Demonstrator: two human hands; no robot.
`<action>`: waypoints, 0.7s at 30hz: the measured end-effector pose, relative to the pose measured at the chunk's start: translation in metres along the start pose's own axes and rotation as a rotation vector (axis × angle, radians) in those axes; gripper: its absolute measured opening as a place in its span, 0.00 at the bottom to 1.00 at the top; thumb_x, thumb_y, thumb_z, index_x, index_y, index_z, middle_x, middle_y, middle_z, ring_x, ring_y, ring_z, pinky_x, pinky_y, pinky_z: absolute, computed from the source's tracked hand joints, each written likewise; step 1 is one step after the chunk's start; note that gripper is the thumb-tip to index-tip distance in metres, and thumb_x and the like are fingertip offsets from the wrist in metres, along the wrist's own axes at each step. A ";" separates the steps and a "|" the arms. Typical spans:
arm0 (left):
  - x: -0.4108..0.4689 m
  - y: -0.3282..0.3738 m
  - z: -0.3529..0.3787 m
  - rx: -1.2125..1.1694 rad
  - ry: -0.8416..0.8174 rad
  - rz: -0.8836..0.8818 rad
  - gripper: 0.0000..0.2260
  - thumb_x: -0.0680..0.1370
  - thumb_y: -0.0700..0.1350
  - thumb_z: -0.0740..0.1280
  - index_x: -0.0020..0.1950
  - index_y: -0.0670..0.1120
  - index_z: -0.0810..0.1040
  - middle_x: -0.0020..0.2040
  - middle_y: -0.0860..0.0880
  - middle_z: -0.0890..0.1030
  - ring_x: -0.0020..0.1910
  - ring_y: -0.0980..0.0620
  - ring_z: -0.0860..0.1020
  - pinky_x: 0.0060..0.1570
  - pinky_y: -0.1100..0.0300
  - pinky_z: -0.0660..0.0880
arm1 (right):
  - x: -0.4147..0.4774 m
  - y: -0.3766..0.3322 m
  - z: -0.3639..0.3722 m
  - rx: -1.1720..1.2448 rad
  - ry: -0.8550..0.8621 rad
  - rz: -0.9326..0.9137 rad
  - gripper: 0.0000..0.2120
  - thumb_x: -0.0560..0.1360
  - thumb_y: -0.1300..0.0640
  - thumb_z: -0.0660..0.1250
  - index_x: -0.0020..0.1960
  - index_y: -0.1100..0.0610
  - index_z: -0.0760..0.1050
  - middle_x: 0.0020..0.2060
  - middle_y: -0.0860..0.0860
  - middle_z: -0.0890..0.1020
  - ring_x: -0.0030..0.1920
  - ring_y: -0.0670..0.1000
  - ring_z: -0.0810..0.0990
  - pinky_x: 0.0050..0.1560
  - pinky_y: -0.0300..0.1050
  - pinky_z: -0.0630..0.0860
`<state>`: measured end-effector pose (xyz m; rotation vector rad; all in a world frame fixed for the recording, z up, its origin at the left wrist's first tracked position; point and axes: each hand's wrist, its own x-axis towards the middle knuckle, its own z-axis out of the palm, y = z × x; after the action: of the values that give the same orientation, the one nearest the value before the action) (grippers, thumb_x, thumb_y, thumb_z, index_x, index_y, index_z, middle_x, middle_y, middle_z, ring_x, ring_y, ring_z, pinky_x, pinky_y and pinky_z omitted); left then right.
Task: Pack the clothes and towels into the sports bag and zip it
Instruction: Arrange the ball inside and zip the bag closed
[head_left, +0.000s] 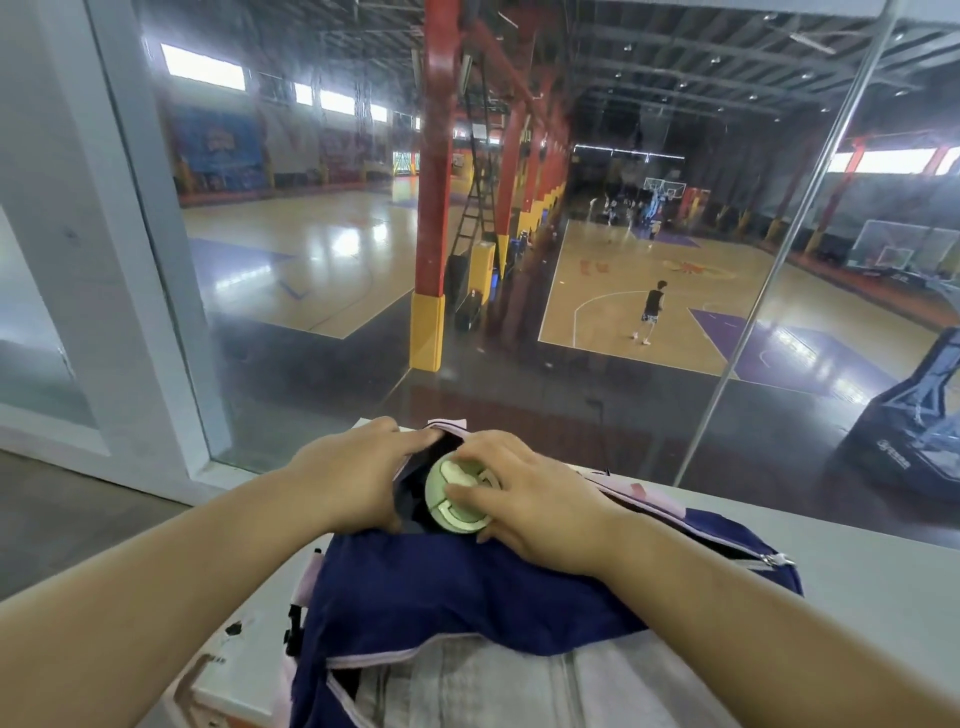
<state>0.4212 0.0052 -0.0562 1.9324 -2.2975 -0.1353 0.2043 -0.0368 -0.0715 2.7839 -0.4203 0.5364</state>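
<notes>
Daylight from high windows (202, 66) glares off the glossy court floor (332, 244). Reflections streak and haze the glass pane (571, 364). Wide-angle distortion bends the frame edges.

No legible text anywhere. White lettering on dark padded hoop base (906, 457), far right beyond the glass: too blurred to read. Blue wall banner (221, 143), far left of court: emblem and wording unreadable. Orange floor markings (691, 267) indistinct.

Matt cloth sports bag (467, 587), glossy lid (454, 496)
</notes>
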 end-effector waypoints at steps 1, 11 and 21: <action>0.000 0.000 0.000 0.002 -0.002 -0.001 0.39 0.61 0.64 0.73 0.68 0.67 0.57 0.51 0.55 0.71 0.52 0.52 0.74 0.48 0.50 0.77 | 0.000 0.001 0.004 -0.059 -0.014 -0.034 0.19 0.67 0.55 0.74 0.56 0.57 0.79 0.58 0.55 0.77 0.58 0.55 0.69 0.52 0.49 0.77; 0.000 0.008 -0.002 0.059 -0.068 -0.019 0.38 0.63 0.56 0.73 0.70 0.60 0.59 0.48 0.57 0.66 0.53 0.50 0.74 0.48 0.51 0.76 | -0.001 -0.007 0.010 0.025 -0.436 0.069 0.24 0.78 0.47 0.49 0.65 0.54 0.74 0.69 0.49 0.71 0.66 0.55 0.68 0.69 0.54 0.61; -0.026 0.019 0.008 -0.106 0.125 0.022 0.19 0.68 0.63 0.67 0.56 0.59 0.77 0.56 0.61 0.74 0.57 0.54 0.72 0.57 0.54 0.71 | -0.039 -0.024 -0.055 0.268 -0.312 0.423 0.13 0.78 0.47 0.59 0.59 0.48 0.76 0.55 0.44 0.79 0.56 0.48 0.75 0.56 0.50 0.73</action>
<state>0.4061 0.0334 -0.0625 1.8104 -2.1851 -0.1267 0.1604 0.0114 -0.0427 3.0545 -1.0956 0.2526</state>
